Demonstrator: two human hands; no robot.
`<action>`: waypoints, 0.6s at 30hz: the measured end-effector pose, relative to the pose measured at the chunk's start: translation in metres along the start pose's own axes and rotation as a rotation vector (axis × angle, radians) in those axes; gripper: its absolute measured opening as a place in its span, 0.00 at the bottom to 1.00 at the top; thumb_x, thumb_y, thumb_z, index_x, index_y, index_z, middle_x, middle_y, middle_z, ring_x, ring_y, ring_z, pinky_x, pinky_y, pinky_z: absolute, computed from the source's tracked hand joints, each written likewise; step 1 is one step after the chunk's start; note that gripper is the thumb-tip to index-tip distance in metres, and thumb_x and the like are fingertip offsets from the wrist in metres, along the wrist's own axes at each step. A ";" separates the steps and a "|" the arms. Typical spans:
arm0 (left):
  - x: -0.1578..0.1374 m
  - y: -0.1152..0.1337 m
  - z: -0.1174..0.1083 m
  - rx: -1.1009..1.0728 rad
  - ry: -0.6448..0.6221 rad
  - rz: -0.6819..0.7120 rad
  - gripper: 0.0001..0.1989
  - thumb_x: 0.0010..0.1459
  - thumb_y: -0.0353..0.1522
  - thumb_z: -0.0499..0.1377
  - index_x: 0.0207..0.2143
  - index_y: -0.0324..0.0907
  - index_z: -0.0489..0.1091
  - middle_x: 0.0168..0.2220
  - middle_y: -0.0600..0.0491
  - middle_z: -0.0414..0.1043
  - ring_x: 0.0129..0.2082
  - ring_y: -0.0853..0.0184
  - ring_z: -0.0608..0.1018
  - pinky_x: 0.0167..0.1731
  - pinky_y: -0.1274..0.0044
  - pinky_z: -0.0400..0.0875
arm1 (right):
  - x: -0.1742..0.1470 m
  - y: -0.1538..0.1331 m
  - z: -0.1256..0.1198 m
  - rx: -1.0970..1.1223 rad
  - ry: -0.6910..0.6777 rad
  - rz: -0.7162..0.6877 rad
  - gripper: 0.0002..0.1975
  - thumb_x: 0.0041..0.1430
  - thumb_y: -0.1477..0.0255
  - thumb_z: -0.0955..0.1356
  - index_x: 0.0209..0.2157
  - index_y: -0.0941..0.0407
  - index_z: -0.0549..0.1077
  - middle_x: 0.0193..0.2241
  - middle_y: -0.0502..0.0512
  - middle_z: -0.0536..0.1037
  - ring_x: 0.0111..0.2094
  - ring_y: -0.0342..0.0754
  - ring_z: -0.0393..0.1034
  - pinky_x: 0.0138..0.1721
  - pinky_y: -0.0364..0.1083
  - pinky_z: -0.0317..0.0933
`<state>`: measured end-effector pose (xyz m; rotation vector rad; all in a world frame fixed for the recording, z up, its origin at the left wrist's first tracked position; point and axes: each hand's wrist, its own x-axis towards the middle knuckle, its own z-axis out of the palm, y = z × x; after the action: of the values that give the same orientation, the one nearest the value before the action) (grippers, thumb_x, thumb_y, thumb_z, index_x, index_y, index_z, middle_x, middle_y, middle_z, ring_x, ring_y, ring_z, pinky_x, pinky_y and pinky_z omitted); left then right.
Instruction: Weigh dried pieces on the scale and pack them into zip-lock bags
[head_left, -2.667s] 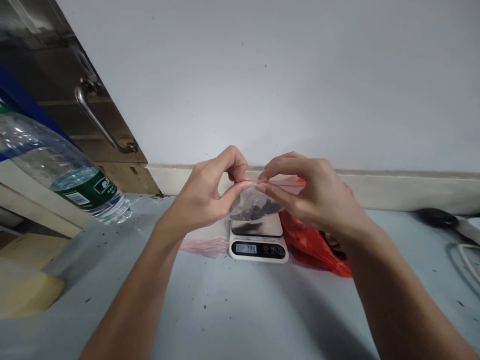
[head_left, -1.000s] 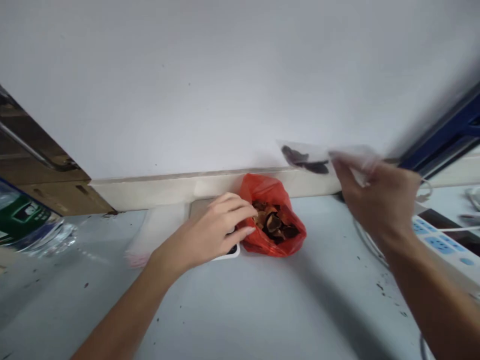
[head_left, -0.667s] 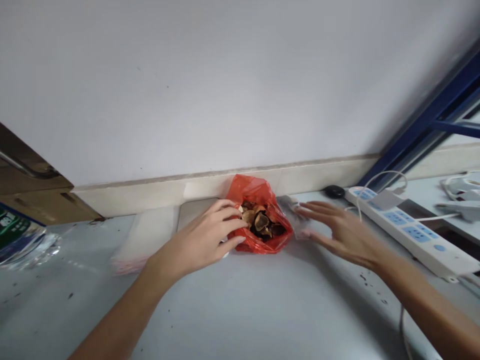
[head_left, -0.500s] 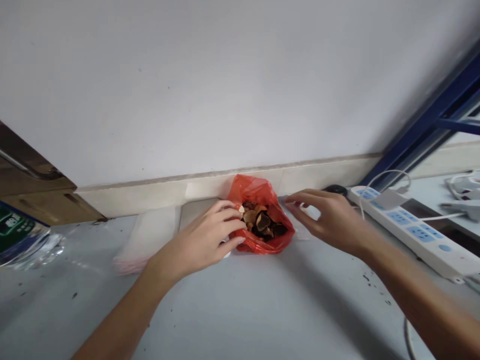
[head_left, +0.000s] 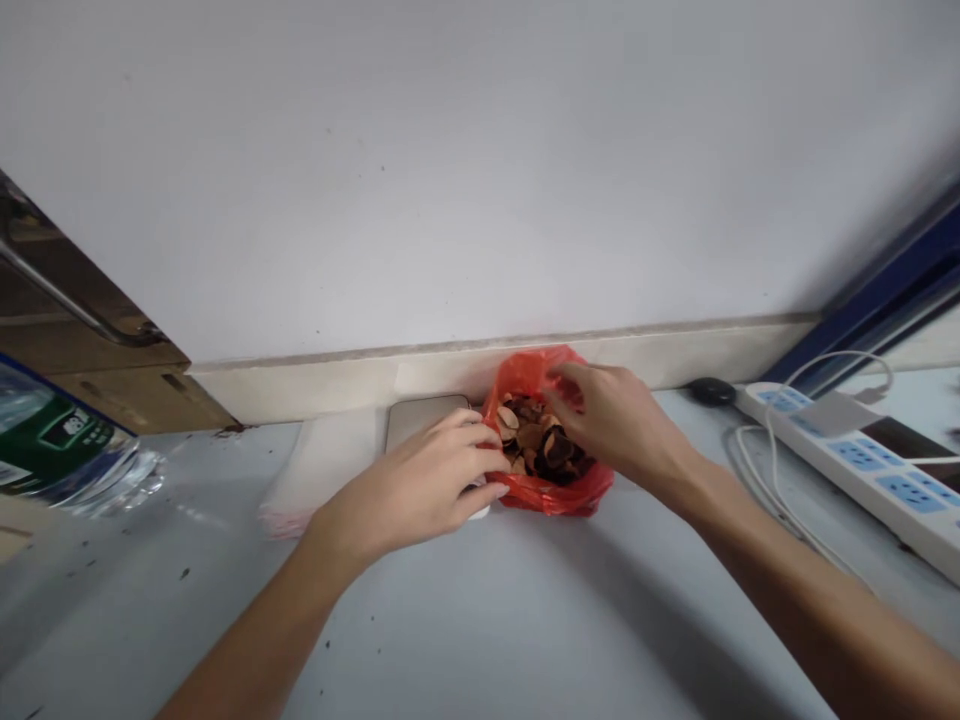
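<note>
A red plastic bag stands with its mouth wide, holding many brown, curved dried slices. My left hand is at the bag's left rim, its fingers curled over the edge with the thumb lower down. Over the mouth's right side reaches my right hand, its bent fingers apart above the slices; nothing shows between them. Behind my left fingers lies a flat grey-topped device, partly covered by that hand.
Left of the device is a stack of thin white sheets with pinkish edges. A large clear bottle with a green label lies at far left. On the right are a black mouse, a white power strip and a white cable. A wall rises behind.
My right hand has moved from beside the bag to over its mouth. My left hand stays at the left rim. The whole view has shifted slightly.
</note>
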<state>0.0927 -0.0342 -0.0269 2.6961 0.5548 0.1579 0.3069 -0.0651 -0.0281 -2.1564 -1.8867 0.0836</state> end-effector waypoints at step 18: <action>-0.004 0.002 -0.003 0.006 -0.022 -0.004 0.09 0.70 0.31 0.57 0.42 0.44 0.79 0.48 0.54 0.81 0.57 0.58 0.72 0.56 0.67 0.67 | 0.006 -0.008 0.004 -0.101 -0.429 -0.058 0.17 0.55 0.73 0.73 0.48 0.55 0.78 0.40 0.59 0.83 0.38 0.54 0.76 0.30 0.45 0.58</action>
<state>0.0889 -0.0360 -0.0233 2.6989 0.5542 0.1259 0.2988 -0.0581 -0.0292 -2.2874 -2.2201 0.4850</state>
